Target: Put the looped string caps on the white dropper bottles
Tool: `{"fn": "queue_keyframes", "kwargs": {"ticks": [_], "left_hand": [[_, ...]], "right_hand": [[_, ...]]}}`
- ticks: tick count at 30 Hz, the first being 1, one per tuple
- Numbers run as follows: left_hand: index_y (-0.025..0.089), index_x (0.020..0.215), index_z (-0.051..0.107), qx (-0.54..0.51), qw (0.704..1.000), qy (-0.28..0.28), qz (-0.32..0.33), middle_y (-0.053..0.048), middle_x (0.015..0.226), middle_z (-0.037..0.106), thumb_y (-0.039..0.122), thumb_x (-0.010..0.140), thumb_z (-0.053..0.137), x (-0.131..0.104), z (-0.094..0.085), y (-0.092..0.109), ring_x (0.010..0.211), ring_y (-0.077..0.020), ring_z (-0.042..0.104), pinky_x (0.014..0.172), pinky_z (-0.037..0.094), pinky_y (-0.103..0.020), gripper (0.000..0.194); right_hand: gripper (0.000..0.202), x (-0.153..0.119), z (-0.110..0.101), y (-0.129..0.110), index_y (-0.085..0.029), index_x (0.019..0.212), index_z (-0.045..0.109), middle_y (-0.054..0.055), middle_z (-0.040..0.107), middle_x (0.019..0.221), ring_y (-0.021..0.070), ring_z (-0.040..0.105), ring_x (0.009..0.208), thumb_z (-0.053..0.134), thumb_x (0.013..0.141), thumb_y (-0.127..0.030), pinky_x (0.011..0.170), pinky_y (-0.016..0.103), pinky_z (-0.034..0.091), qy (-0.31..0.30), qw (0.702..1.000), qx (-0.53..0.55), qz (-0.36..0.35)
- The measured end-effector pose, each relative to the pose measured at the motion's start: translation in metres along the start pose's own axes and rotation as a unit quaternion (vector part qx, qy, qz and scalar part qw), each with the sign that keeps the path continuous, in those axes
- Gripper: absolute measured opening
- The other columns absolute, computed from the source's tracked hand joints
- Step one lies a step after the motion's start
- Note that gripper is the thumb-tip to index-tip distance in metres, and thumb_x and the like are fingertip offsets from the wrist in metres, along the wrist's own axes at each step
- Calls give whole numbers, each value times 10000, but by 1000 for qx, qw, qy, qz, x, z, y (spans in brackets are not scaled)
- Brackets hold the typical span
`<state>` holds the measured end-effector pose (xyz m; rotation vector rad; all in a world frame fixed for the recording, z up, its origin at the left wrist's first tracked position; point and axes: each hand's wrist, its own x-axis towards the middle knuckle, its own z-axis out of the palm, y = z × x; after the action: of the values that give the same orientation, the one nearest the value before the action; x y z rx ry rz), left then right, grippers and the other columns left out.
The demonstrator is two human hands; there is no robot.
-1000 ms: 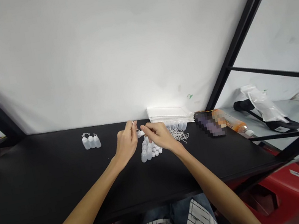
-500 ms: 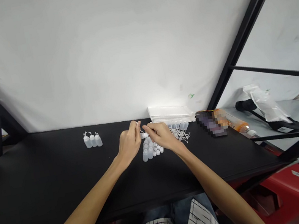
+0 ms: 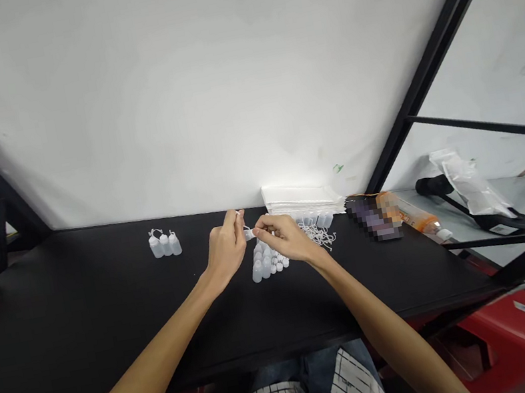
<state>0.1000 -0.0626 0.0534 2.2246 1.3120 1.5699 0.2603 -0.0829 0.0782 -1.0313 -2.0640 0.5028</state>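
Note:
My left hand (image 3: 227, 247) is closed, thumb and forefinger pinching a thin white strap. Between the hands is a small white cap (image 3: 249, 233), and the fingertips of my right hand (image 3: 282, 237) pinch its right side. Fingers hide part of both pieces. Just below lie translucent plastic bottles (image 3: 261, 268) in a cluster, with several loose white caps (image 3: 279, 265) beside them. A tangle of white straps (image 3: 319, 235) rests to the right of my right hand. Three capped dropper bottles (image 3: 165, 245) stand apart at the left, with straps looped at their tops.
A stack of white sheets or bags (image 3: 300, 195) leans at the wall, with more bottles (image 3: 317, 219) in front of it. Farther right are a blurred-out dark object (image 3: 372, 218) and an orange-labelled drink bottle (image 3: 419, 221). A black metal frame (image 3: 434, 47) borders the black table (image 3: 113, 331).
The right fingertips have moved slightly closer to the left hand, and the cap between them sits a little farther left. The view has shifted slightly.

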Motion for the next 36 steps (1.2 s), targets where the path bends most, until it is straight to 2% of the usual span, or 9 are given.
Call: {"fn": "queue_keyframes", "kwargs": {"ticks": [6, 10, 15, 19, 22, 28, 31, 34, 36], "left_hand": [[203, 787, 462, -8, 1000, -26, -11, 4, 641, 598, 297, 985, 324, 0, 2, 0, 474, -121, 524, 510, 337, -219, 260], [204, 786, 460, -7, 1000, -25, -12, 13, 609, 574, 305, 983, 321, -1, 2, 0, 455, -119, 506, 506, 331, -218, 262], [198, 803, 477, -4, 1000, -8, 4, 5, 643, 599, 293, 979, 328, -4, 2, 2, 448, -107, 486, 497, 327, -215, 250], [197, 771, 467, -14, 1000, -5, 8, 16, 619, 594, 276, 975, 344, -1, -1, 6, 438, -97, 490, 500, 336, -206, 251], [195, 770, 474, -11, 1000, -6, 18, 19, 604, 592, 272, 974, 344, 0, -1, 7, 441, -99, 504, 498, 341, -202, 254], [188, 813, 505, 30, 999, -1, 31, -13, 667, 646, 281, 979, 321, -5, 5, 1, 455, -110, 541, 492, 343, -208, 265], [184, 833, 520, 48, 998, -5, 44, -25, 662, 655, 280, 976, 320, -6, 6, 0, 459, -119, 555, 489, 349, -208, 264], [182, 820, 516, 43, 998, 0, 53, -28, 675, 664, 268, 974, 327, -4, 3, 2, 465, -116, 564, 492, 358, -203, 258], [182, 809, 509, 32, 998, 10, 53, -29, 694, 669, 255, 972, 331, -2, 0, 4, 466, -109, 565, 498, 366, -198, 252]], "right_hand": [[192, -1, -5, 4, -173, 813, 610, 5, 615, 728, 112, 526, 591, 536, 898, -328, 577, 246, 381, -3, 1000, 4, -7], [226, -1, -4, 1, -177, 788, 565, -17, 553, 626, 106, 493, 533, 489, 926, -340, 542, 239, 367, -27, 1000, 15, -6], [358, -2, -4, -1, -195, 668, 453, -58, 427, 468, 92, 435, 425, 448, 955, -409, 478, 232, 335, -54, 997, 54, 24], [298, -4, -5, 0, -183, 776, 531, -39, 511, 578, 86, 494, 440, 473, 948, -420, 484, 229, 366, -45, 995, 82, 19], [233, -4, -4, 0, -177, 848, 564, -25, 549, 648, 89, 506, 492, 528, 920, -395, 507, 227, 374, -24, 997, 69, 1], [340, -2, 0, -2, -188, 664, 451, -42, 471, 505, 93, 435, 463, 439, 966, -346, 520, 237, 344, -33, 999, 2, -5], [382, -3, 0, -1, -195, 643, 414, -33, 470, 501, 105, 458, 487, 362, 997, -328, 562, 250, 366, -36, 998, -40, -16], [376, -4, -2, -1, -190, 679, 451, -19, 519, 562, 114, 507, 545, 356, 1004, -352, 595, 252, 385, -27, 998, -43, -25], [321, -4, -3, -1, -184, 740, 510, -14, 557, 625, 115, 533, 581, 414, 985, -368, 597, 245, 391, -22, 999, -27, -33]]}}
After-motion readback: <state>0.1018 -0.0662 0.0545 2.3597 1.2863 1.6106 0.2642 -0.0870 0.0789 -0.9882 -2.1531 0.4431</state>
